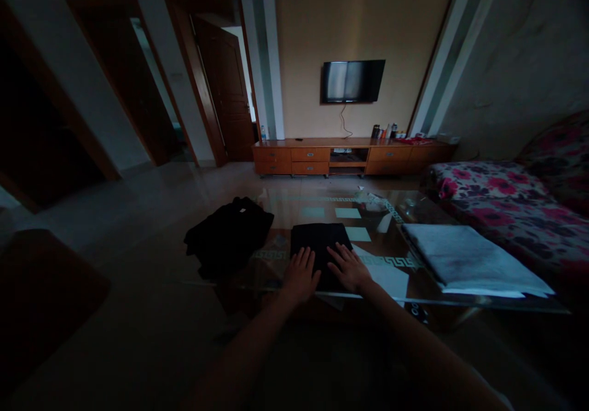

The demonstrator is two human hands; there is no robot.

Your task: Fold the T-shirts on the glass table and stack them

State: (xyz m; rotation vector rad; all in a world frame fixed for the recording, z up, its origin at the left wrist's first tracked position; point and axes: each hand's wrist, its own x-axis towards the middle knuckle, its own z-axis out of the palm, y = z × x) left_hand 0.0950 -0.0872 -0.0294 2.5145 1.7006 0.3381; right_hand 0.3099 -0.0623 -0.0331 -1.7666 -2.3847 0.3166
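A dark, neatly squared piece of folded cloth (pixel 317 234) lies on the glass coffee table (pixel 276 208) in front of me; the dim light hides what garment it is. My left hand (pixel 301 274) rests flat on its near left part, fingers stretched out. On its right side lies my right hand (pixel 348 267), fingers spread and pointing forward. Neither hand grips anything. To the left, a loose heap of black clothing (pixel 230 233) with a small white label sits on the table, apart from my hands.
Plastic-wrapped flat stack (pixel 469 257) lies at the table's right. A clear bag (pixel 370 202) and a small glass object (pixel 409 205) stand toward the back. Beyond are a low wooden TV cabinet (pixel 310 154), a wall television (pixel 353 81) and, right, a flowered sofa (pixel 497 184).
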